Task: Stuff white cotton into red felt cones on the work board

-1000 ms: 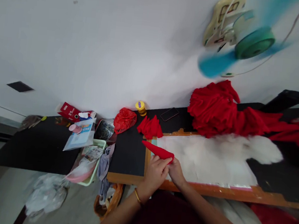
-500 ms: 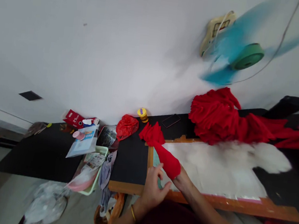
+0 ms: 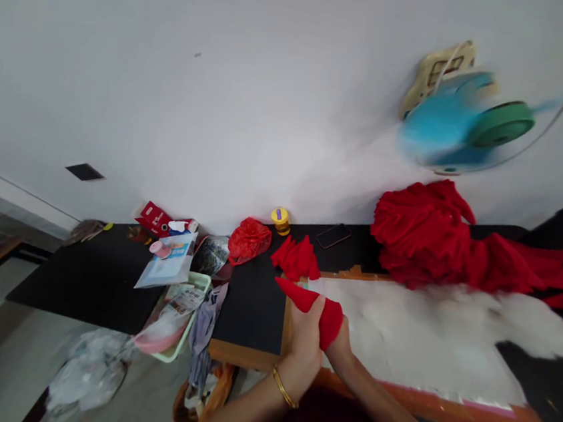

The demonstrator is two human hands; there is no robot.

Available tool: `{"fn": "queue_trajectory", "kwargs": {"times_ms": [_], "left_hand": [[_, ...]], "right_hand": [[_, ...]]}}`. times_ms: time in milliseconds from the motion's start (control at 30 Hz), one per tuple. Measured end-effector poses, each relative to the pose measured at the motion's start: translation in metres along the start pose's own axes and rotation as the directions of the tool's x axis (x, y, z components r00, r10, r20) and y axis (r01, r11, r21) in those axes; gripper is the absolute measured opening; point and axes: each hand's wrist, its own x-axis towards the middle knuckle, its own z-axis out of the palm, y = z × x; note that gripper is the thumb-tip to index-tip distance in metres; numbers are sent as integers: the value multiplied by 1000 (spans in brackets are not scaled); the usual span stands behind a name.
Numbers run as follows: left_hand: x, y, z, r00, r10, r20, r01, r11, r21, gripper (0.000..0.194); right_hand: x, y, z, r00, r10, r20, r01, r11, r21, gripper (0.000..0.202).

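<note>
A red cone-shaped cloth piece (image 3: 331,322) is pulled over my right hand (image 3: 341,343), whose fingers are hidden inside it. My left hand (image 3: 306,331) is closed around the cloth from the left, and its narrow tip points up and left past my fingers. Just beyond lies a small heap of similar red pointed pieces (image 3: 297,258), apart from both hands. White fluffy stuffing (image 3: 430,327) spreads over the worktable to the right of my hands.
A large pile of red cloth (image 3: 420,235) lies at the back right, below a spinning blue fan (image 3: 451,125). Along the back are a phone (image 3: 333,236), a yellow-lidded jar (image 3: 280,221) and a red plastic bag (image 3: 249,241). A green basket (image 3: 198,281) stands left.
My left hand, loosely open beside the red cloth before, has closed around it. The covered right hand has come away from the small red heap. The view has shifted slightly left.
</note>
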Motion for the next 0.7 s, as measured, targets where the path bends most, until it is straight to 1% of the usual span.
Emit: {"fn": "queue_trajectory", "kwargs": {"times_ms": [100,200,233,300,333,400,433,467,500,567,633,700], "left_hand": [[-7,-3,4,1000,0,0,0,999,-32,58],[-5,-3,4,999,-37,34,39,997,-60,57],[-2,-2,2,998,-54,41,57,996,-64,56],[7,3,-3,996,-66,52,69,995,-66,54],[13,6,-6,996,-64,54,68,996,-64,54],[23,13,-11,997,-63,53,66,996,-54,54],[26,17,-11,996,-69,53,71,996,-48,52],[28,20,-11,996,-77,55,79,996,-45,50],[28,23,-10,995,-83,64,86,995,-47,48],[23,25,-5,992,-79,101,85,995,-58,45],[14,23,-1,986,-87,143,96,994,-60,43],[3,18,2,980,-105,168,114,992,-47,41]], "right_hand": [[3,6,-5,1000,7,-3,-7,1000,-29,29],[6,3,-8,1000,13,4,-13,999,-51,26],[6,0,-9,1000,11,27,-9,998,-59,23],[5,-8,-11,993,-19,117,25,998,-54,17],[3,-13,-12,984,-49,174,55,998,-32,20],[-1,-20,-13,953,-123,276,122,992,21,39],[-3,-23,-13,940,-152,304,149,988,34,45],[-4,-24,-12,936,-169,308,168,985,29,47],[-5,-25,-12,939,-179,294,185,983,7,45],[-6,-23,-11,955,-202,217,219,974,-58,35],[-5,-20,-11,961,-243,135,258,960,-106,21],[-4,-17,-12,956,-280,90,289,949,-123,14]]}}
